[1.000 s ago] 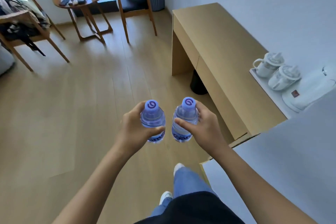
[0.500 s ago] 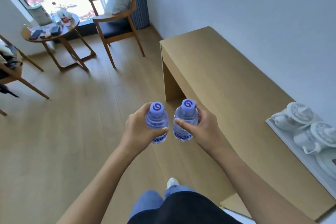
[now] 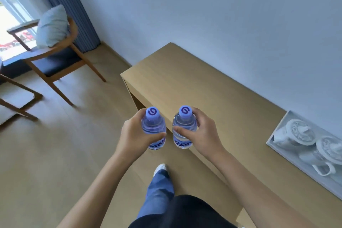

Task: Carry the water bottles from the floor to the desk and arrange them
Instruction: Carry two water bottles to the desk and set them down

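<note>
Now 2 clear purple-capped bottles (image 3: pixel 153 131) (image 3: pixel 183 129) upright, L grip (image 3: pixel 137 137) & R grip (image 3: pixel 201 131) each clamped round one.

Two bottles (image 3: pixel 167 127) side by side before the desk (image 3: pixel 212 98), tray (image 3: pixel 277 146) right.

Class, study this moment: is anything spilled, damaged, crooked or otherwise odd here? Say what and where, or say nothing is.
Nothing stands out. Both bottles, one in the left hand and one in the right hand, are upright and capped, with no spill showing. The cups sit on their tray on the desk.
</note>
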The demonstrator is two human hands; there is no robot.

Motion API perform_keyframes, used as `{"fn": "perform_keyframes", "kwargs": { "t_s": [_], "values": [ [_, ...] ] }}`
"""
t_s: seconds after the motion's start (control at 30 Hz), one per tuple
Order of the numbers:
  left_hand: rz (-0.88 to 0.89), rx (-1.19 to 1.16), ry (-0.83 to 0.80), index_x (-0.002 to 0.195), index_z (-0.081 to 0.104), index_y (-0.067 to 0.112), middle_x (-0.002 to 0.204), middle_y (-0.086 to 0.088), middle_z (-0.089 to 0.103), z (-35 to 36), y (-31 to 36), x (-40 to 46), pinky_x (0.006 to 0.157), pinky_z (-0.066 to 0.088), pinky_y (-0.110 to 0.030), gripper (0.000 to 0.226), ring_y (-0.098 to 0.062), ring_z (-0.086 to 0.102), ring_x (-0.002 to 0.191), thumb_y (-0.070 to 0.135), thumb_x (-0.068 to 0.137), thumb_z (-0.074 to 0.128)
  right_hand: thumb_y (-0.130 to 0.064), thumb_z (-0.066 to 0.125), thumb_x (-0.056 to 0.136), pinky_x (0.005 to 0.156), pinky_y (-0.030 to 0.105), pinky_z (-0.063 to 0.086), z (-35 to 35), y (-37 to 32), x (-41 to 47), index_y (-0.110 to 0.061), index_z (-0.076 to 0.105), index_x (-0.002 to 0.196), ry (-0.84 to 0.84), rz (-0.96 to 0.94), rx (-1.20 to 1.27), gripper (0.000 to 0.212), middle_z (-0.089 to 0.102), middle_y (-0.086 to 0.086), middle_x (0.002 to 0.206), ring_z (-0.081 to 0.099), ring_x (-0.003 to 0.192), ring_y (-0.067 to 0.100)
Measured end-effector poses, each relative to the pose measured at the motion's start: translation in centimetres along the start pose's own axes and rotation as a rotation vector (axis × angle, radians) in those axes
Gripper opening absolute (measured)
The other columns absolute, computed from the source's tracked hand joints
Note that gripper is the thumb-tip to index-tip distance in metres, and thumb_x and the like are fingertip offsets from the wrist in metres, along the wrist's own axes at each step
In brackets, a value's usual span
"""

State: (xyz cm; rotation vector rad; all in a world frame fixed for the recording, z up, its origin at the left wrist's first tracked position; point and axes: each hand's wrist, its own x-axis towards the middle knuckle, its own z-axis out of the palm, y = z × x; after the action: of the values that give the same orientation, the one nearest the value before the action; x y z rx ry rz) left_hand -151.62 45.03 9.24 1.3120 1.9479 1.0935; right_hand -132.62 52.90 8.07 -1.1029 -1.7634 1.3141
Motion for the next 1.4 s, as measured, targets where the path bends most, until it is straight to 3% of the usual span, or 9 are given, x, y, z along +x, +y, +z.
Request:
{"fn": "perform_keyframes", "kwargs": {
  "t_s": [0.13,0.3,0.4,0.57,0.73,0.83,1.0,1.3,1.4],
  "values": [
    [0.062,0.021,-0.141,0.103,0.059,0.037,0.091,0.027,0.068,-0.6,0.1,7.5,0.073,0.054,-0.022,0.056,0.004,0.066,0.085,0.021,0.058,0.09,-0.019,0.086,0.073,0.079,0.009,0.046,0.1,-0.1,4.6,-0.031,0.064,0.107,0.134,0.043,0.0,0.042,0.07,-0.019,0.098,0.066,0.093,-0.002],
    [0.156,0.046,-0.295,0.1,0.054,0.043,0.095,0.03,0.064,-0.7,0.9,15.9,0.07,0.05,-0.016,0.057,0.008,0.063,0.086,0.023,0.059,0.088,-0.023,0.087,0.071,0.079,0.008,0.046,-0.5,-0.1,9.0,-0.042,0.061,0.102,0.295,0.094,-0.023,0.045,0.07,-0.021,0.099,0.065,0.094,-0.004],
    [0.204,0.059,-0.382,0.097,0.054,0.038,0.092,0.028,0.064,0.7,1.4,19.9,0.063,0.047,-0.009,0.056,0.007,0.062,0.083,0.019,0.058,0.089,-0.025,0.088,0.07,0.075,0.006,0.045,-1.2,0.4,10.9,-0.039,0.061,0.101,0.398,0.117,-0.047,0.044,0.07,-0.021,0.098,0.064,0.092,-0.005],
    [0.196,0.042,-0.493,0.088,0.049,0.03,0.08,0.014,0.061,5.2,2.0,25.1,0.056,0.045,-0.012,0.053,0.001,0.057,0.066,0.016,0.055,0.087,-0.022,0.088,0.069,0.074,0.009,0.044,-4.3,2.2,13.5,-0.031,0.063,0.1,0.523,0.182,-0.075,0.041,0.069,-0.017,0.095,0.064,0.088,-0.002],
    [0.163,0.063,-0.505,0.085,0.044,0.027,0.082,0.004,0.057,10.1,2.2,27.9,0.058,0.043,-0.023,0.054,-0.011,0.053,0.068,0.014,0.054,0.087,-0.02,0.087,0.069,0.072,0.013,0.046,-8.4,4.8,15.5,-0.033,0.058,0.095,0.612,0.287,-0.128,0.041,0.068,-0.015,0.093,0.062,0.086,-0.005],
    [0.14,0.082,-0.496,0.084,0.044,0.027,0.08,0.006,0.055,12.4,2.1,28.9,0.054,0.039,-0.013,0.054,-0.002,0.052,0.063,0.013,0.054,0.087,-0.022,0.087,0.069,0.07,0.012,0.045,-10.6,6.6,16.4,-0.034,0.055,0.094,0.637,0.346,-0.155,0.042,0.067,-0.016,0.093,0.06,0.086,-0.009],
    [0.113,0.106,-0.504,0.082,0.043,0.03,0.077,0.009,0.054,15.2,2.3,30.1,0.052,0.038,-0.008,0.058,0.007,0.05,0.062,0.011,0.052,0.088,-0.025,0.089,0.067,0.065,0.008,0.04,-13.0,8.9,17.6,-0.031,0.054,0.093,0.666,0.405,-0.167,0.044,0.065,-0.018,0.092,0.059,0.083,-0.011],
    [0.084,0.092,-0.504,0.088,0.045,0.029,0.085,0.005,0.057,17.8,1.6,30.5,0.06,0.042,-0.018,0.058,-0.01,0.054,0.073,0.013,0.054,0.089,-0.023,0.09,0.067,0.069,0.013,0.047,-14.1,11.4,17.4,-0.035,0.051,0.092,0.666,0.42,-0.12,0.048,0.065,-0.015,0.09,0.061,0.084,-0.006],
    [0.095,0.102,-0.52,0.087,0.043,0.029,0.084,0.006,0.054,18.0,1.8,30.8,0.057,0.039,-0.01,0.059,-0.008,0.051,0.072,0.01,0.054,0.089,-0.02,0.09,0.067,0.071,0.01,0.044,-14.3,11.8,17.0,-0.035,0.049,0.097,0.62,0.412,-0.091,0.053,0.063,-0.014,0.096,0.059,0.087,-0.004]
  ]
}}
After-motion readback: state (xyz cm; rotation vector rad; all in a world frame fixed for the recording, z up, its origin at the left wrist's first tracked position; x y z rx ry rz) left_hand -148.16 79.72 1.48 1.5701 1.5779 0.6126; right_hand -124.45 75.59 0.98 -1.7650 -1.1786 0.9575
